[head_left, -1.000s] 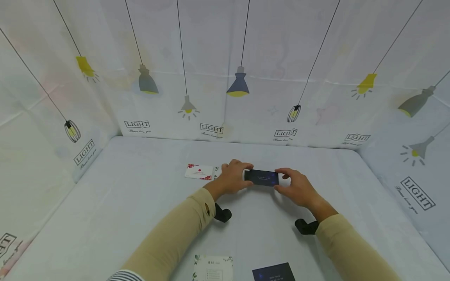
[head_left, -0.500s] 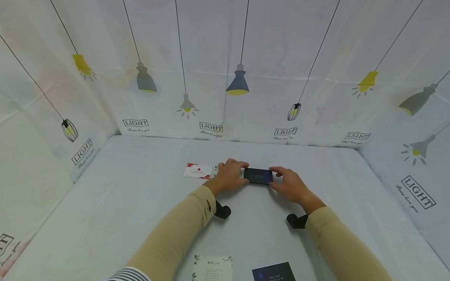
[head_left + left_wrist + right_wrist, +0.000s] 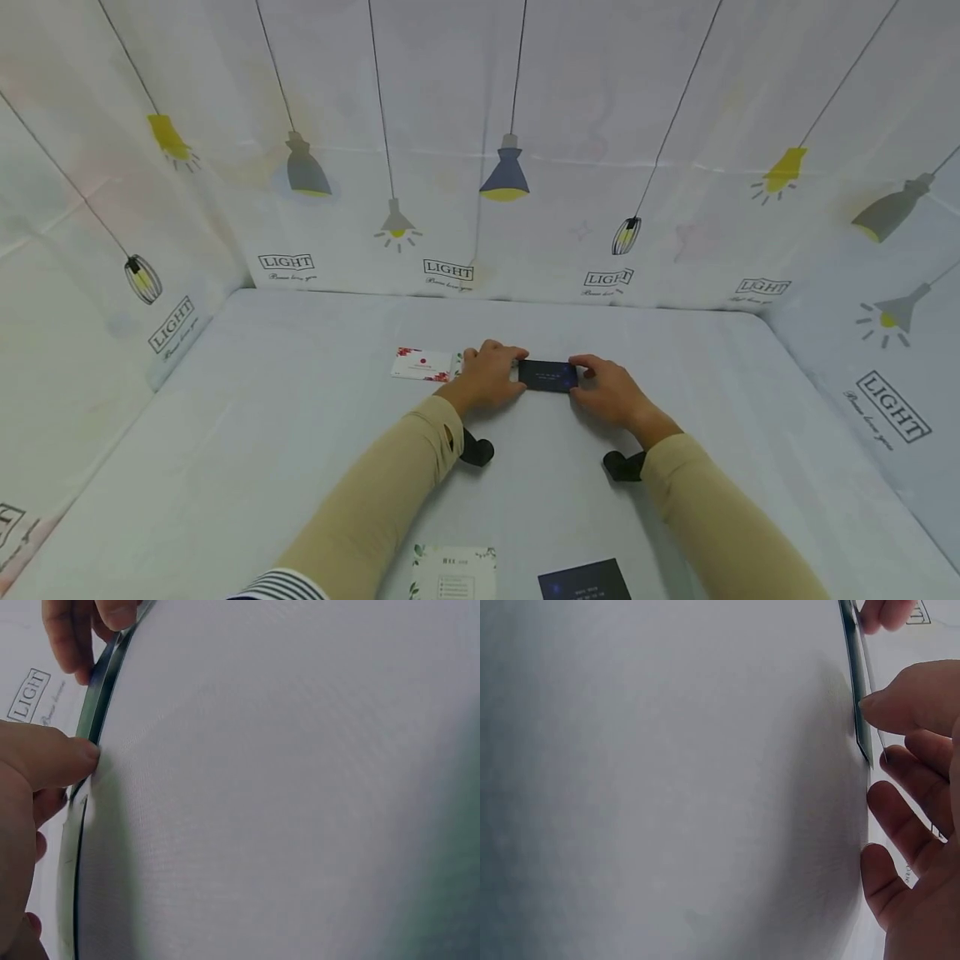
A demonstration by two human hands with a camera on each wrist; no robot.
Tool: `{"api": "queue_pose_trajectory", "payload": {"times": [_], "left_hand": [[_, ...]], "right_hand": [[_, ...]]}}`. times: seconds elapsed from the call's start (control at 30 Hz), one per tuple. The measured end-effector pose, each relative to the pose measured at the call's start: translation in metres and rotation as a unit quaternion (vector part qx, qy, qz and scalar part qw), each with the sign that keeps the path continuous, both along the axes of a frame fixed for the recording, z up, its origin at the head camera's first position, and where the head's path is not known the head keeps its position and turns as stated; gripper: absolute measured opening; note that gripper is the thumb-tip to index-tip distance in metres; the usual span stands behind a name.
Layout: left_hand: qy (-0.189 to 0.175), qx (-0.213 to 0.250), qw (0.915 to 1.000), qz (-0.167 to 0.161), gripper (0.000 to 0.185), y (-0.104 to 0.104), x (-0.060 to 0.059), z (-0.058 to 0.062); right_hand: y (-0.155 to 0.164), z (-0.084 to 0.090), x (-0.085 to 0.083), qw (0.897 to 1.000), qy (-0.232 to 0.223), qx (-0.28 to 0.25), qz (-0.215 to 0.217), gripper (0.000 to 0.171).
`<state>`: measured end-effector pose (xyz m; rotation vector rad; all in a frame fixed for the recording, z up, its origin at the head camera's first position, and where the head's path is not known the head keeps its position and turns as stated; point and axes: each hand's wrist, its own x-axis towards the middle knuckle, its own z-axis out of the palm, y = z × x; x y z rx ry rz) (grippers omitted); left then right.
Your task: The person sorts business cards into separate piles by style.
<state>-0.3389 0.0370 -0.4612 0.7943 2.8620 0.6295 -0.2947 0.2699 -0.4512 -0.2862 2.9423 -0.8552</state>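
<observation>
A dark blue-black card [image 3: 548, 376] with small print lies flat on, or close over, the white table at the middle back. My left hand [image 3: 487, 379] pinches its left end, thumb at the near edge and index finger at the far edge. At the other end my right hand [image 3: 609, 393] pinches it likewise. In the left wrist view the left thumb sits on the near edge of the dark card [image 3: 99, 697]. The right wrist view shows the right thumb on the corner of the dark card [image 3: 859, 712]. Partly hidden behind the left hand is a leaf-patterned card [image 3: 458, 364].
Left of the hands lies a white card with red flowers [image 3: 421, 364], in a row with the others. Near the front edge of view are a leaf-bordered cream card [image 3: 453, 575] and a dark printed card [image 3: 585, 581]. A printed cloth wall [image 3: 360, 150] rises behind the table.
The dark card has shifted left, up against the left hand, and sits a little lower. My right hand has moved left with it, while the left hand has moved only slightly.
</observation>
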Motion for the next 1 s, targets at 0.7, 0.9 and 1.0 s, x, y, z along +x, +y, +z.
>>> {"api": "queue_pose_trajectory", "payload": {"times": [0.7,0.9,1.0], "left_hand": [[0.002,-0.018,0.9998,-0.001,0.053,0.0032,0.0012,0.0059],[-0.004,-0.019,0.9998,0.005,0.054,0.0036,0.0021,0.0074],[-0.01,-0.019,0.9997,0.008,0.054,0.0036,0.0034,0.0081]], "right_hand": [[-0.0013,0.0024,-0.0061,1.0,-0.019,0.015,-0.001,0.055],[-0.0022,0.0011,-0.0061,0.999,-0.03,0.013,-0.012,0.056],[-0.002,-0.0003,-0.0058,0.999,-0.036,0.012,-0.019,0.056]]}}
